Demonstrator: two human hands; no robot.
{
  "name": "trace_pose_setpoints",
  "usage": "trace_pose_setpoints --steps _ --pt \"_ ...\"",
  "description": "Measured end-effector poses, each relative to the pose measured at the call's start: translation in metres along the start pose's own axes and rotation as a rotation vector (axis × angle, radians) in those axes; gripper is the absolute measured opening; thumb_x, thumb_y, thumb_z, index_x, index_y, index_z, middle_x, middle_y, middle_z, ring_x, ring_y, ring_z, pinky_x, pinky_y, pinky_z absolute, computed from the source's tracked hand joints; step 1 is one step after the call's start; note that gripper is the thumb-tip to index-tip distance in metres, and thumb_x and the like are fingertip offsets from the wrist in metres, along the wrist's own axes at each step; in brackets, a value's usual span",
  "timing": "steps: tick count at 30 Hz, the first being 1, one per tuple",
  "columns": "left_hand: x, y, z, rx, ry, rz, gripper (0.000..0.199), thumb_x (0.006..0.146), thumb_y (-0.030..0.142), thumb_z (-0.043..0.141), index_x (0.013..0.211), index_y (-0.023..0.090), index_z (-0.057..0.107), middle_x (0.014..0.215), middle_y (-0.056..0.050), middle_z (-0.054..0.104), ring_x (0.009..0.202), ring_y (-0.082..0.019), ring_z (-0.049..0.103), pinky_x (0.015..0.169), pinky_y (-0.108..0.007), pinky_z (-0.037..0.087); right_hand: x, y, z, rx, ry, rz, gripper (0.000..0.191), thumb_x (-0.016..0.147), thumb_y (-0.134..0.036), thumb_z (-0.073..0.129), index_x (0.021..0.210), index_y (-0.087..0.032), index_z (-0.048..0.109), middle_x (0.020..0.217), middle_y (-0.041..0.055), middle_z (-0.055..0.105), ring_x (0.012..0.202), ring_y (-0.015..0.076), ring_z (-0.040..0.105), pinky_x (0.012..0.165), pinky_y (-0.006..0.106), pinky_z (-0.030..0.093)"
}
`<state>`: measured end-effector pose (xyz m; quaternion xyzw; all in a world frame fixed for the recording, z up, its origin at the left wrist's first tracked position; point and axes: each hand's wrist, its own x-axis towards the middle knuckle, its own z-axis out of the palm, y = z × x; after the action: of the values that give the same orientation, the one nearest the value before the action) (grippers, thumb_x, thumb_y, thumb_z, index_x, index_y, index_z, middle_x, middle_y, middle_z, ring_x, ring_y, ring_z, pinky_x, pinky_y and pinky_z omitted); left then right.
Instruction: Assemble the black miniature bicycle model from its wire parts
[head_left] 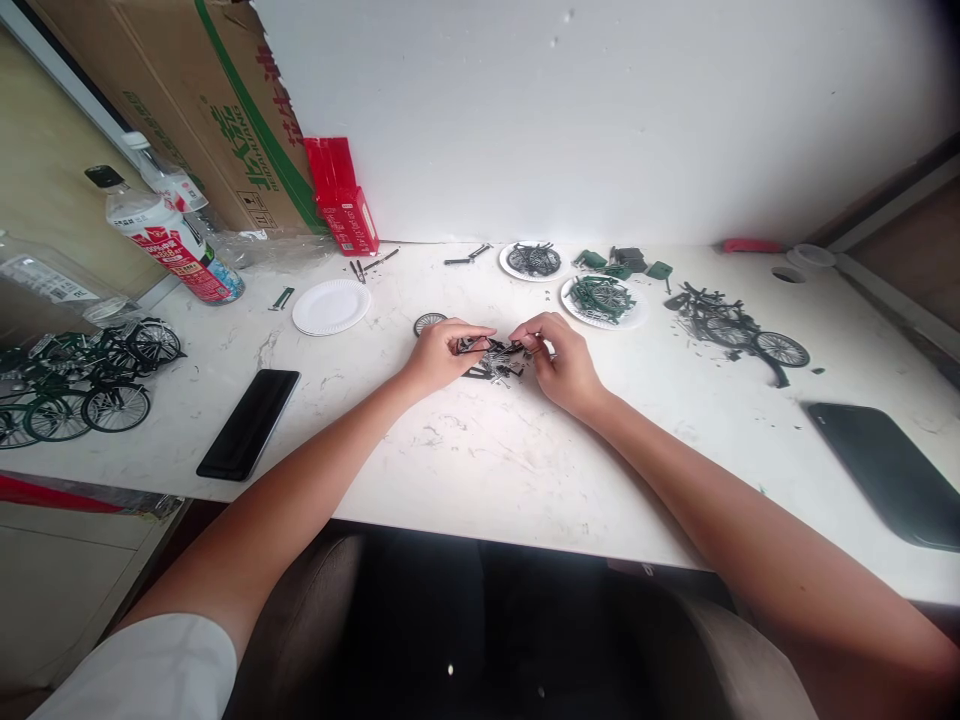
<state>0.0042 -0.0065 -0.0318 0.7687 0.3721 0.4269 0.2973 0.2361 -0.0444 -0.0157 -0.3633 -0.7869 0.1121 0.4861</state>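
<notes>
At the far left, bikes [112,380] are gathered on the tabletop [420,460], with a phone [249,424] near them. A wheel [430,323] is partly hidden by the left hand [435,355], in whose narrowly parted fingers a thin dark part [471,346] is held. Small parts [496,370] are heaped between and below the hands. The fingers of the right hand [564,362] are bent almost together; whether anything is gripped cannot be told. Further right, green parts [600,300] are borne on a plate [640,310]. Small pieces are judged to be being fitted or sorted; for the next move, a steady left hold and fine right pinch would be called for
</notes>
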Motion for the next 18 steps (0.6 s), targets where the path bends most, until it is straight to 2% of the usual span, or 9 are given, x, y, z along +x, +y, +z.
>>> trace_pose_setpoints --steps 4,11,14,18 --pt "0.0000 -0.0002 0.0003 0.005 0.004 0.006 0.034 0.083 0.021 0.077 0.116 0.024 0.085 0.104 -0.007 0.079 0.073 -0.013 0.061 0.059 -0.027 0.040 -0.0002 -0.0021 0.0008 -0.003 0.005 -0.004 0.026 0.111 -0.037 0.045 0.104 -0.027 0.068 0.092 0.0078 0.069 0.089 0.0262 0.063 0.078 0.044 0.052" --pt "-0.0006 -0.0014 -0.0001 0.012 -0.002 0.008 0.033 0.084 0.021 0.077 0.116 0.025 0.085 0.102 -0.006 0.079 0.068 -0.012 0.056 0.057 -0.027 0.037 -0.0013 0.0027 -0.0005 0.017 0.048 0.106 0.031 0.110 -0.048 0.047 0.104 -0.027 0.068 0.096 0.0085 0.070 0.089 0.0263 0.065 0.078 0.043 0.052" --pt "-0.0005 -0.0002 -0.0003 0.017 -0.005 0.013 0.033 0.084 0.021 0.077 0.116 0.025 0.084 0.101 -0.006 0.079 0.065 -0.011 0.053 0.057 -0.027 0.037 -0.0015 0.0037 -0.0002 0.020 0.043 0.102 0.030 0.110 -0.048 0.048 0.104 -0.026 0.068 0.097 0.0083 0.070 0.089 0.0257 0.065 0.077 0.042 0.052" --pt "-0.0002 0.0011 -0.0002 0.015 -0.006 0.006 0.034 0.083 0.021 0.077 0.116 0.025 0.084 0.103 -0.007 0.080 0.070 -0.012 0.057 0.058 -0.027 0.039 -0.0015 0.0027 0.0004 0.019 0.021 0.068 0.028 0.111 -0.044 0.048 0.105 -0.026 0.069 0.093 0.0073 0.069 0.088 0.0249 0.064 0.076 0.041 0.051"
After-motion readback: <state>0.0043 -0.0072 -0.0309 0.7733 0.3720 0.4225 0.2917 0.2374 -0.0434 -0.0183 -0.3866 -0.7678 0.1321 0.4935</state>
